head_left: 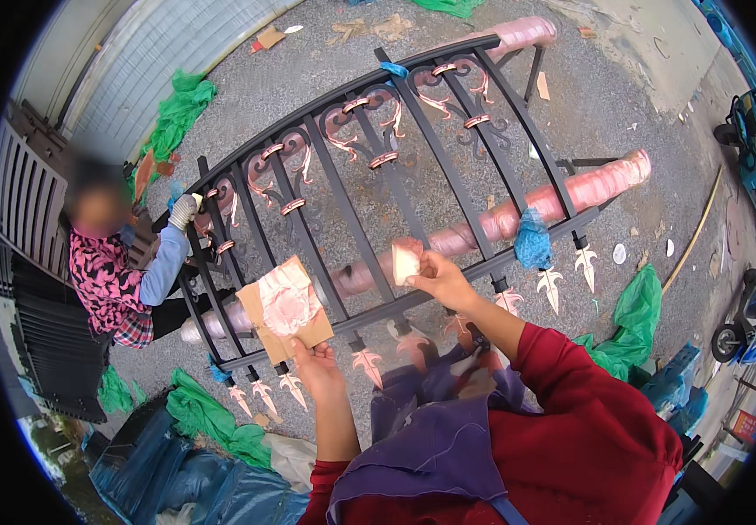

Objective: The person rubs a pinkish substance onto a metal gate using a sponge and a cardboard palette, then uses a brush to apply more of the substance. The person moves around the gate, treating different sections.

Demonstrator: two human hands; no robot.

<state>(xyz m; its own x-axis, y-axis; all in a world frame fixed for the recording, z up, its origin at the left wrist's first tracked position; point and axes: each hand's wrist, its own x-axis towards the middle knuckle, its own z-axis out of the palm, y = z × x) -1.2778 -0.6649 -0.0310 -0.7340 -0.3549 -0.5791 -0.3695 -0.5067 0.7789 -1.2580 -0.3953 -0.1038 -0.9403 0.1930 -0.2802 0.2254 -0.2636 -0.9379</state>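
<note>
My left hand [318,366] grips the lower edge of a brown cardboard piece [315,332], which has a patch of pink paint [290,302] across its middle. In my right hand [444,282] is a small pale sponge [406,261] with pinkish colour on it, pinched between thumb and fingers. Both are above the near side of a black metal railing panel [334,192] with scrollwork and pink-copper ornaments. Spear-shaped tips [367,367] in the same pinkish colour point toward me along its near rail. Whether the sponge touches a bar, I cannot tell.
Two supports wrapped in pink film [601,181] hold the panel up. A co-worker [111,271] at the left has a gloved hand [185,212] at the panel's end. Green netting [636,319], blue-wrapped bundles [194,481] and a scooter [745,319] stand around.
</note>
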